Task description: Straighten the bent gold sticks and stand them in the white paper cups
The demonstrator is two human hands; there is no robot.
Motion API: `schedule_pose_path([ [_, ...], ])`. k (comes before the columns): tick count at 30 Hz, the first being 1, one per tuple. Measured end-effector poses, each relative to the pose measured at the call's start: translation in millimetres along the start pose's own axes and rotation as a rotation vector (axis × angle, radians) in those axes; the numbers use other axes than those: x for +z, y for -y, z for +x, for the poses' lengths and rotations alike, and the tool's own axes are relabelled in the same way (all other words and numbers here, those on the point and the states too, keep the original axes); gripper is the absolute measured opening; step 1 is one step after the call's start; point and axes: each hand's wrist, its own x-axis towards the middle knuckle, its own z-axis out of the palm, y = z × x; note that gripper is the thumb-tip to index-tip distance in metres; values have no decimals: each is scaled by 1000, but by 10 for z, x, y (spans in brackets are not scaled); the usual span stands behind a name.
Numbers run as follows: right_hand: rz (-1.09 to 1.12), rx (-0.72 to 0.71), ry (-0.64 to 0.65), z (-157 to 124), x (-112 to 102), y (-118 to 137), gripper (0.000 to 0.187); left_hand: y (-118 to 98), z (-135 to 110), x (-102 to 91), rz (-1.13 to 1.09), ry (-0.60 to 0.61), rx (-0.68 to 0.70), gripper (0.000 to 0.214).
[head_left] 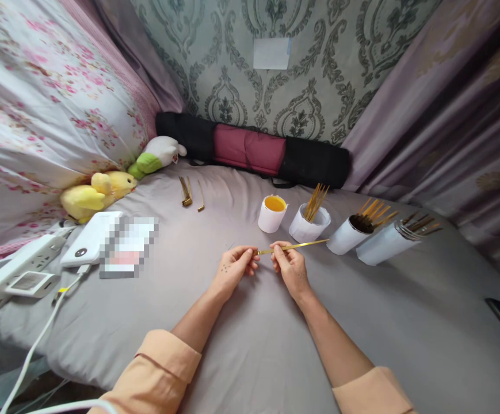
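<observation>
My peach sleeves [163, 368] sit closest, rolled back on the forearms, above the grey bed [241, 351]. Beyond them my left grip [233, 268] and right grip [292, 268] hover close together just over the sheet, each pinching the same thin gold strip [308, 245] between thumb and fingertips. The left has its near end and the right is a little further along. The rest juts free to the right, its tip near the row of four white cups.

The yellow cup [272, 214] stands upright and uncovered. The second cup [309, 225] holds more strips, and the two right cups [364, 238] lean over. Loose strips [186, 192] lie further back, and a power bank [89, 238] lies to the left.

As I judge it, the strip is the weak point: two pinches this close could kink it if they push toward each other or twist. The free end could also knock a leaning cup. The mattress is soft, so a heavy wrist might tip the yellow cup onto the sheet.
</observation>
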Motion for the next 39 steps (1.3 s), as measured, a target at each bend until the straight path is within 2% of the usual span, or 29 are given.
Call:
schedule_pose_path([
  [11,19,-13,-23,2,-1,32,29,-26,-43,36,-118,72,-114,29],
  [26,-104,-72,-40,10,-41,30,30,-73,-127,87,-316,303,-283,31],
  [31,-160,-100,-43,17,-50,22,30,-102,-145,94,-322,338,-344,30],
  [39,-194,-103,-82,46,-111,50,28,-72,-138,77,-312,373,-353,28],
])
